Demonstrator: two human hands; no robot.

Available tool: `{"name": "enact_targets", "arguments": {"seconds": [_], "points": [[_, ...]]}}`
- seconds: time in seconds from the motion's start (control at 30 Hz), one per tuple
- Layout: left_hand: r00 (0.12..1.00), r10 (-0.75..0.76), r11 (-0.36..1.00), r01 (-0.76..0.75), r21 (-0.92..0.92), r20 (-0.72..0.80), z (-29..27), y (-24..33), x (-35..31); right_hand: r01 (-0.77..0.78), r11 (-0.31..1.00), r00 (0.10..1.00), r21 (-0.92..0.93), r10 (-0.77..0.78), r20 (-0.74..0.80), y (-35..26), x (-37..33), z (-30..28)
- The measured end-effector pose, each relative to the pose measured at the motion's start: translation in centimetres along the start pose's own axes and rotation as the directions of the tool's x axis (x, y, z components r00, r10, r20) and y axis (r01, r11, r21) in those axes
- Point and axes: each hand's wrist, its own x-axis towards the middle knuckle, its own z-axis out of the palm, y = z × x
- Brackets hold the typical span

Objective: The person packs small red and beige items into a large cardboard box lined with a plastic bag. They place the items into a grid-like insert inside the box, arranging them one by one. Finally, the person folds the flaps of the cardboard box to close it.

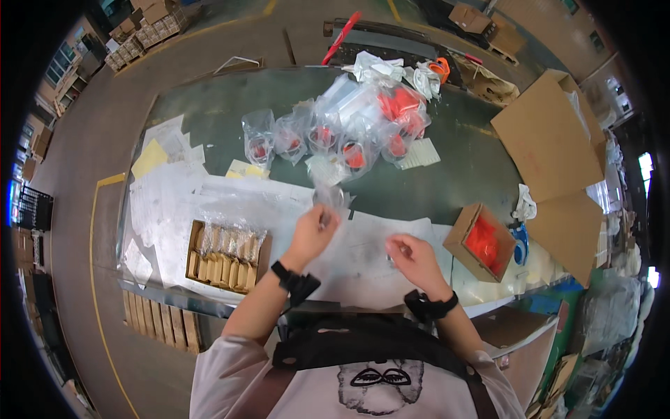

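Observation:
Over the paper-covered near part of the table, my left hand is closed on a clear plastic bag, blurred, with its contents hard to make out. My right hand hovers to the right of it, fingers curled in; whatever they hold, if anything, is too small to tell. Several clear bags with red parts inside stand in a row beyond my hands. An open carton of small brown packets lies by my left forearm. Right of my right hand sits a small cardboard box with red pieces in it.
A large open carton stands at the table's right edge. Near it are a blue tape roll and crumpled white plastic. White cloths and an orange tape dispenser lie at the back. A wooden pallet is on the floor at left.

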Motion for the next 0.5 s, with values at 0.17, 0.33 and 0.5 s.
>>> {"name": "enact_targets", "arguments": {"seconds": [0.17,0.33,0.5], "points": [[0.904,-0.065,0.908,0.229,-0.351,0.422,1.5,-1.5,-9.8,0.014,0.992,0.992,-0.126,0.002,0.129,-2.6,0.8,6.1],[0.871,-0.409,0.799,0.485,-0.356,0.271,-0.6,-0.1,-10.6,-0.042,0.998,0.928,0.052,0.02,0.371,0.1,-1.2,6.8],[0.939,-0.241,0.891,0.315,-0.327,0.247,-1.6,1.6,-10.9,-0.06,0.986,0.985,-0.158,0.085,0.153,-1.2,-3.0,1.8]]}}
